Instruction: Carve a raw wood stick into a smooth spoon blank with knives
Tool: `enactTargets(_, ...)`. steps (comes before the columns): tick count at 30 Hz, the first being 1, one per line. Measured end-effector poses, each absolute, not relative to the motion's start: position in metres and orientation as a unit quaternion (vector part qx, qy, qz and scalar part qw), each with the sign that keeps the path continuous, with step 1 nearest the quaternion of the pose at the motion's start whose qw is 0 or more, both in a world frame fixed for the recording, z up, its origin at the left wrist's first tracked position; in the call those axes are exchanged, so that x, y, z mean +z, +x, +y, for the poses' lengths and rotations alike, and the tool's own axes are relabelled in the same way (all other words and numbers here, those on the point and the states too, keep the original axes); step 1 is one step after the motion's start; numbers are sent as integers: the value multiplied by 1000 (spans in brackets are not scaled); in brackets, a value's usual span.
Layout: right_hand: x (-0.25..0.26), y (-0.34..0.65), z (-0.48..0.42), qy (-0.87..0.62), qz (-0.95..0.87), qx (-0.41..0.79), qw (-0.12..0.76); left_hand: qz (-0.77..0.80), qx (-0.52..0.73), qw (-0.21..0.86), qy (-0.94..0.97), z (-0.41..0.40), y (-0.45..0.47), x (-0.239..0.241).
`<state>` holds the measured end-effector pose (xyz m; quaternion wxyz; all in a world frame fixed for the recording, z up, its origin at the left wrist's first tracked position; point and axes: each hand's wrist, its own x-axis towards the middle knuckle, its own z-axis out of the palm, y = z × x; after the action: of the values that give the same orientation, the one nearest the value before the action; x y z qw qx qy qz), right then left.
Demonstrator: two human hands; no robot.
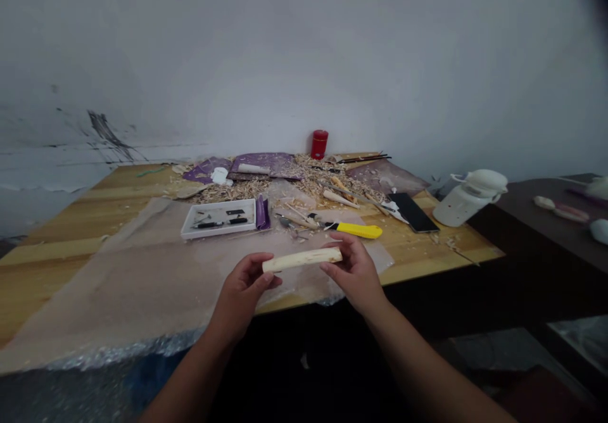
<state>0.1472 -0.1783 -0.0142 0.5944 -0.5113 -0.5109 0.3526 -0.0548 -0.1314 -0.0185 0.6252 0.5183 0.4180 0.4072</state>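
- Pale wooden stick (303,259): lower centre of the frame, held level above the near edge of the tabletop (71,220), one end in each hand.
- Left hand (244,287): closed on the stick's left end, thumb on top.
- Right hand (354,271): fingers pinched around the stick's right end.
- Translucent sheet (156,271): spread over the tabletop beneath the hands.
- White tray (219,218): centre left, holding small dark tools.
- Yellow utility knife (358,230): just beyond the right hand, lying flat.
- Wood shavings (285,185): heaped across the centre rear of the tabletop.
- Red canister (319,144): upright at the wall, upper centre.
- Black phone (413,211): flat, right of centre.
- White jug (468,198): at the tabletop's right edge.
- Purple sheets (266,163): behind the shavings.
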Motion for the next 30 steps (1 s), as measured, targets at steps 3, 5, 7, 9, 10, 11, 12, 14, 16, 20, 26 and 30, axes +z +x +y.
enactTargets(3,-16,143,-176,-480,-504,380,609,410,428,619,515,-133,-60,-17)
enactTargets(5,-15,141,-175,-465,-496,389,622,414,423,610,528,-135,-62,-15)
enactTargets(7,-13,141,-175,-463,-492,385,629,419,412,600,543,-136,-63,-12)
enactTargets(9,-12,141,-177,-470,-498,376,625,425,406,592,551,-138,-63,-9)
enactTargets(10,-12,142,-178,-475,-502,372,620,429,405,590,551,-139,-63,-7)
enactTargets(11,-11,142,-179,-481,-504,368,616,433,404,590,550,-140,-63,-6)
enactTargets(12,-11,143,-181,-489,-502,364,613,435,401,592,547,-142,-63,-4)
enactTargets(14,-10,143,-185,-506,-494,357,611,435,396,599,543,-145,-64,-2)
enactTargets(16,-8,144,-189,-529,-490,346,600,429,395,605,543,-148,-65,0)
enactTargets(20,0,149,-191,-571,-525,289,562,416,389,608,554,-149,-64,4)
enactTargets(26,14,167,-165,-545,-646,172,506,372,340,622,599,-130,-60,25)
enactTargets(30,31,175,-134,-490,-720,222,439,286,200,717,603,-110,-51,42)
